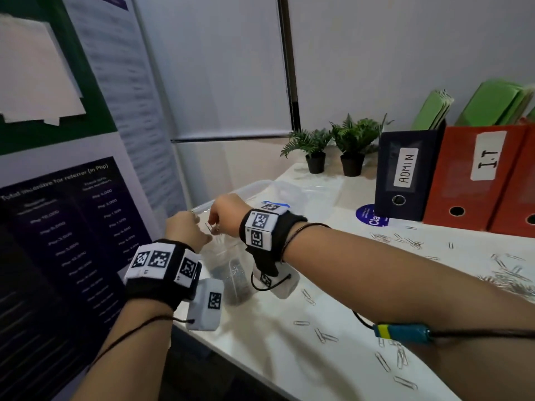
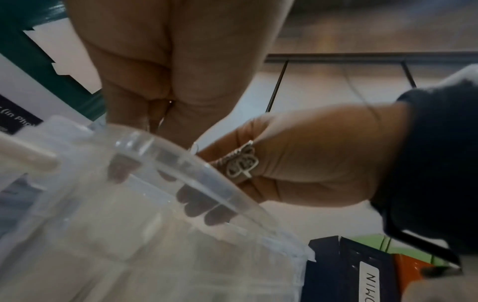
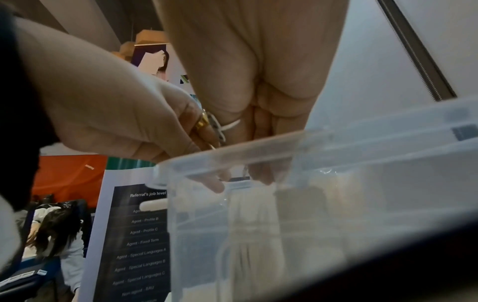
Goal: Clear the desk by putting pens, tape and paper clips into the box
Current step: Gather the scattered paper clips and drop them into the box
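Observation:
A clear plastic box (image 1: 224, 257) stands at the desk's left end. Both hands hover over its near rim, fingers curled and pointing down into it. My left hand (image 1: 186, 227) pinches thin metal paper clips (image 1: 212, 228) that show between the two hands. My right hand (image 1: 224, 211) pinches clips too; in the right wrist view a wire loop (image 3: 244, 172) hangs just under its fingertips behind the box rim (image 3: 336, 143). In the left wrist view the left hand (image 2: 155, 98) and the ringed right hand (image 2: 297, 163) nearly touch above the rim (image 2: 181, 161). Many loose paper clips (image 1: 401, 240) lie on the desk.
More clips lie scattered at the right (image 1: 506, 277) and near the front edge (image 1: 401, 357). Two small potted plants (image 1: 333, 151) stand at the back. A dark "ADMIN" binder (image 1: 405, 175) and orange binders (image 1: 477, 175) line the right. A poster board (image 1: 63, 227) is close on the left.

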`<state>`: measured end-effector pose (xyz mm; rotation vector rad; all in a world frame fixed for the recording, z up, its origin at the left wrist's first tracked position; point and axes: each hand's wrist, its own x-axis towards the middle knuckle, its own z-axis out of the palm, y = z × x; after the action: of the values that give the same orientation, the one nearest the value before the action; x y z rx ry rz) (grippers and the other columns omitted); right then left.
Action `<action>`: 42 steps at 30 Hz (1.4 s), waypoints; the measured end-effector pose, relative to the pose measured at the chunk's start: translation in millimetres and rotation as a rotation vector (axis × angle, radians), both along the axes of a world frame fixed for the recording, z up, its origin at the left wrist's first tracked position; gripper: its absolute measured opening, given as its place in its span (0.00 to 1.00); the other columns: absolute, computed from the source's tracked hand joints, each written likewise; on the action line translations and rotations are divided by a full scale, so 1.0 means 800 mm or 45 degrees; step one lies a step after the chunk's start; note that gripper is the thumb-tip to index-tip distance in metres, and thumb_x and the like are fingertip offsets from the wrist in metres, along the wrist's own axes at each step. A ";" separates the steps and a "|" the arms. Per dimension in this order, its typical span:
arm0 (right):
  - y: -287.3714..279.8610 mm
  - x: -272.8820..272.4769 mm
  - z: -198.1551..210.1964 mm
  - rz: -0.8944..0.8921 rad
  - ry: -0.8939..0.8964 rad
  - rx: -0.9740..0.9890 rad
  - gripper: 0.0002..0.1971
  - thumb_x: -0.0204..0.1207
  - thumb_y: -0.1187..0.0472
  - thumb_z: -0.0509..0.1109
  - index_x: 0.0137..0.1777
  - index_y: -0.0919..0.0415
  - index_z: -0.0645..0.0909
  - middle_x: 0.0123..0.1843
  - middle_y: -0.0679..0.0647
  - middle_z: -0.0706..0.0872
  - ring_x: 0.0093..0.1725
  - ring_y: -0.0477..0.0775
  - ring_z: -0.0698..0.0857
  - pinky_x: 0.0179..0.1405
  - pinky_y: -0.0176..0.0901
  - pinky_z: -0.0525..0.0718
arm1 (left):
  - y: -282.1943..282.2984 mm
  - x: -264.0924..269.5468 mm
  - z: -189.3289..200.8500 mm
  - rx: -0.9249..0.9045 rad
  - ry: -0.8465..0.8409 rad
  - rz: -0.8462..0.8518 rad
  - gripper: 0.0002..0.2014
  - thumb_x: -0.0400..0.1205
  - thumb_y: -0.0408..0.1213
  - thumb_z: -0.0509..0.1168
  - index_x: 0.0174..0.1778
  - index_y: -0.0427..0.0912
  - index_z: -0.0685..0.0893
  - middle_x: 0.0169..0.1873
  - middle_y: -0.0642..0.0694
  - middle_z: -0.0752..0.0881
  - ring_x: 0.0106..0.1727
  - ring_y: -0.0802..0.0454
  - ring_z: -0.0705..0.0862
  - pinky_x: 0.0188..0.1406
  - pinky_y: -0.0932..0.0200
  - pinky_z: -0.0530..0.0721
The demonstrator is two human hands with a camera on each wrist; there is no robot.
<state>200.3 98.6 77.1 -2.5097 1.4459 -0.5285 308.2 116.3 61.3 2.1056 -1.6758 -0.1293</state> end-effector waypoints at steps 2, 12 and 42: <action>-0.002 -0.002 -0.008 0.024 0.020 0.033 0.15 0.73 0.61 0.74 0.59 0.63 0.86 0.57 0.59 0.89 0.57 0.58 0.86 0.61 0.44 0.81 | 0.002 0.002 -0.005 -0.025 0.011 -0.024 0.27 0.74 0.33 0.73 0.70 0.33 0.77 0.62 0.38 0.84 0.65 0.43 0.81 0.65 0.56 0.75; -0.010 -0.010 -0.017 0.022 -0.014 0.038 0.15 0.70 0.62 0.77 0.58 0.59 0.87 0.55 0.54 0.89 0.55 0.53 0.86 0.53 0.37 0.80 | -0.007 -0.005 -0.011 -0.040 0.104 -0.079 0.26 0.80 0.25 0.54 0.77 0.37 0.67 0.69 0.34 0.76 0.64 0.37 0.79 0.62 0.48 0.78; 0.082 -0.267 -0.166 -0.239 0.753 0.441 0.07 0.78 0.69 0.59 0.40 0.61 0.76 0.47 0.58 0.82 0.45 0.53 0.76 0.43 0.40 0.72 | 0.052 -0.141 -0.132 0.589 -0.630 -0.632 0.20 0.88 0.41 0.50 0.72 0.35 0.71 0.71 0.37 0.74 0.72 0.41 0.74 0.71 0.51 0.72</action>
<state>-13.5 163.8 -55.8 -2.3515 1.7814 0.4549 195.6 158.0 -44.6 2.0892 -2.6691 -0.1688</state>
